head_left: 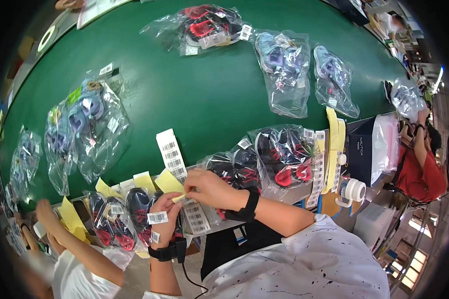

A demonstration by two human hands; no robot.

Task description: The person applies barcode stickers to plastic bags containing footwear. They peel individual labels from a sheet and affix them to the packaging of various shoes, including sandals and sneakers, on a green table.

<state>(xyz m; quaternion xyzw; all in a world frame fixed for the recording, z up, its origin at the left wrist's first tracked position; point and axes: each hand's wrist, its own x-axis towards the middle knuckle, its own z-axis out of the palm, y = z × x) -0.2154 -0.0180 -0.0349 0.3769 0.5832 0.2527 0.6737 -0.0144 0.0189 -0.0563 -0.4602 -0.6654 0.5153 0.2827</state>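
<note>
My left hand (163,218) pinches a yellow paper strip (169,183) between thumb and fingers. White barcode labels (157,218) are stuck on that hand and its wrist. My right hand (212,189) is closed, its fingertips against the strip's near end; what they grip is too small to make out. A white sheet of barcode labels (172,155) lies at the table edge and passes behind my right hand, its lower part (196,218) hanging down. Bagged dark shoes with red parts (137,204) lie beside my left hand, and another bagged pair (284,157) right of my right hand.
Bagged light-blue shoes (87,112) lie on the green table (154,94) at left, others (284,65) at far right. A bagged red and black pair (204,27) lies at the back. A white jug (353,192) and dark box (361,149) stand right. A co-worker's arm (87,256) reaches in left.
</note>
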